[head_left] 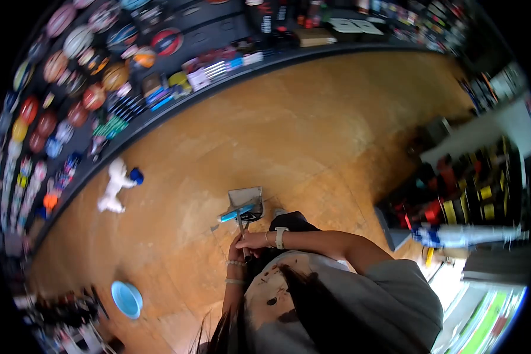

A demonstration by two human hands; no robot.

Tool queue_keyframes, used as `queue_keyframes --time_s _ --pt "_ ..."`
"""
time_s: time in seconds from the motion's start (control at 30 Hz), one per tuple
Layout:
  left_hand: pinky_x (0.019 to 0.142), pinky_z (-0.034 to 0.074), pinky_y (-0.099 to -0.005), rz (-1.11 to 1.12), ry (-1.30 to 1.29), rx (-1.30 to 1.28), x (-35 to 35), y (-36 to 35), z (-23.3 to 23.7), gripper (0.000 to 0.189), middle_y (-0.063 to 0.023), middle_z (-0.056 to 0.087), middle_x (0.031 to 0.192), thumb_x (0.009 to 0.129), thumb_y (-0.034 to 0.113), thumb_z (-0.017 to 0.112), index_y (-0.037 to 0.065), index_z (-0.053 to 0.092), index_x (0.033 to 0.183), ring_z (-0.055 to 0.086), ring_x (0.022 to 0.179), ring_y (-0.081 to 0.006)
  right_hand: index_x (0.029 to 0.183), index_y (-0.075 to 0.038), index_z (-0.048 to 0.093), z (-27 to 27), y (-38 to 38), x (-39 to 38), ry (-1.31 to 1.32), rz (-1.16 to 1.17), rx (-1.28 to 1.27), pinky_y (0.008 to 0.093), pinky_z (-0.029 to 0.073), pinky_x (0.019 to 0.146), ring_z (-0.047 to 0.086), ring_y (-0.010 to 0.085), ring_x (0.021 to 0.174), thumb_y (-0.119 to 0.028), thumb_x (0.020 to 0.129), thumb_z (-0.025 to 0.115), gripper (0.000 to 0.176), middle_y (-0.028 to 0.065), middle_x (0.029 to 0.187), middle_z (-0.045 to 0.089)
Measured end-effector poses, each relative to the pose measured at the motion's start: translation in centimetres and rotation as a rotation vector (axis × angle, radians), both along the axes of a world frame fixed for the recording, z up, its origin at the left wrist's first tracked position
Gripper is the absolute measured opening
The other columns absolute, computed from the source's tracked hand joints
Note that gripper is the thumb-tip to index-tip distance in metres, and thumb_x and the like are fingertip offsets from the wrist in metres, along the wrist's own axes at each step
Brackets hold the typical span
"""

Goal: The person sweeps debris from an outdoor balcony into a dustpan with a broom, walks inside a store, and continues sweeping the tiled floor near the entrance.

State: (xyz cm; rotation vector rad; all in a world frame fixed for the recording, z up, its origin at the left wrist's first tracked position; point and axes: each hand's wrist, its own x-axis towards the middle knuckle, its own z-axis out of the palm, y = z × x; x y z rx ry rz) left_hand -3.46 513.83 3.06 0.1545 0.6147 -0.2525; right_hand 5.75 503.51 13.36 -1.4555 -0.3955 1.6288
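Both of my hands are close together in front of my body at the centre. My right hand (253, 240), below a white wristwatch, is closed round a thin upright handle. My left hand (236, 250), with bracelets on the wrist, is closed beside it on a handle too; which handle each one holds is hard to tell. Just beyond them a blue broom head (236, 213) lies over a grey dustpan (246, 194) on the floor. Dark material shows inside the pan.
A white dog (116, 186) with a blue ball (136, 176) is on the floor at left. A light-blue basin (127, 299) stands lower left. Shelves with balls (78, 42) curve along the left and top. A dark rack (392, 227) stands at right.
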Motion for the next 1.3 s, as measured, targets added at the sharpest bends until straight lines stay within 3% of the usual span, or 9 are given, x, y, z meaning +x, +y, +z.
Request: queue_keyframes --time_s 0.07,0.1,0.17,0.23,0.47,0.7,0.93,1.03,1.3 --pt "0.067 0.046 -0.0312 0.130 0.027 -0.008 -0.3 -0.5 1.2 0.022 -0.0116 0.054 0.077 0.080 0.018 0.043 -0.002 0.047 0.088 0.054 0.073 -0.0226 0.050 -0.002 0.046 -1.0 0.5 0.3 -0.077 0.111 0.068 0.0251 0.036 0.031 0.047 0.0146 0.033 -0.043 0.079 0.039 0.050 0.0073 0.043 0.047" --pt "0.065 0.047 -0.0307 0.208 0.041 -0.015 -0.8 -0.8 1.6 0.021 -0.0110 0.054 0.074 0.079 0.017 0.044 -0.002 0.047 0.085 0.054 0.071 -0.0220 0.055 -0.004 0.044 2.6 0.2 0.7 -0.127 0.116 0.177 0.0248 0.036 0.032 0.047 0.0132 0.035 -0.047 0.082 0.032 0.053 0.0061 0.044 0.046" --pt "0.063 0.047 -0.0296 0.381 0.055 -0.043 -1.4 -1.6 2.5 0.019 -0.0098 0.055 0.069 0.078 0.016 0.046 -0.002 0.048 0.080 0.055 0.067 -0.0209 0.076 -0.002 0.047 2.9 -0.5 1.3 -0.138 0.197 0.087 0.0215 0.037 0.037 0.046 0.0108 0.037 -0.044 0.085 0.028 0.047 0.0021 0.047 0.042" --pt "0.060 0.048 -0.0313 0.519 0.075 -0.065 -2.2 -2.3 4.6 0.016 -0.0096 0.054 0.067 0.078 0.014 0.046 -0.001 0.048 0.077 0.054 0.063 -0.0203 0.100 0.000 0.048 3.8 -1.4 2.7 -0.137 0.193 0.335 0.0211 0.035 0.035 0.043 0.0094 0.036 -0.031 0.088 0.025 0.040 0.0011 0.046 0.041" --pt "0.061 0.046 -0.0324 1.032 0.188 -0.089 -8.7 -7.7 10.2 0.012 -0.0098 0.051 0.067 0.078 0.011 0.044 0.000 0.046 0.073 0.051 0.061 -0.0195 0.088 -0.001 0.053 1.8 -4.3 6.7 -0.028 0.362 -0.041 0.0191 0.036 0.034 0.044 0.0087 0.036 -0.037 0.085 0.035 0.040 -0.0003 0.048 0.043" --pt "0.061 0.043 -0.0290 1.353 0.045 -0.151 -15.9 -11.8 11.6 0.018 -0.0087 0.051 0.066 0.081 0.015 0.039 0.000 0.045 0.074 0.050 0.062 -0.0179 0.089 -0.003 0.052 0.5 -0.8 7.3 -0.225 0.630 -0.036 0.0211 0.039 0.035 0.043 0.0086 0.037 -0.034 0.085 0.037 0.035 0.0000 0.050 0.043" --pt "0.061 0.045 -0.0279 1.636 -0.126 -0.061 -24.9 -17.6 11.4 0.019 -0.0062 0.050 0.064 0.081 0.018 0.039 0.002 0.046 0.073 0.051 0.060 -0.0176 0.091 0.000 0.050 3.8 8.1 -7.4 -0.272 0.799 0.193 0.0197 0.036 0.034 0.042 0.0077 0.036 -0.027 0.084 0.041 0.029 -0.0002 0.051 0.041" --pt "0.059 0.045 -0.0266 1.842 -0.017 -0.113 -28.6 -19.5 12.0 0.013 -0.0061 0.051 0.063 0.080 0.011 0.040 0.001 0.043 0.073 0.052 0.058 -0.0155 0.091 0.000 0.050 4.9 9.9 -13.9 -0.239 0.972 0.268 0.0197 0.037 0.035 0.042 0.0076 0.037 -0.026 0.084 0.042 0.027 -0.0004 0.052 0.041" --pt "0.059 0.042 -0.0266 2.139 -0.035 -0.161 -35.1 -25.1 9.6 0.018 -0.0067 0.050 0.063 0.080 0.015 0.038 0.001 0.045 0.071 0.048 0.058 -0.0172 0.092 0.001 0.048 2.0 10.8 -23.4 -0.226 1.324 0.269 0.0196 0.038 0.037 0.044 0.0082 0.039 -0.020 0.084 0.042 0.023 0.0002 0.055 0.043"
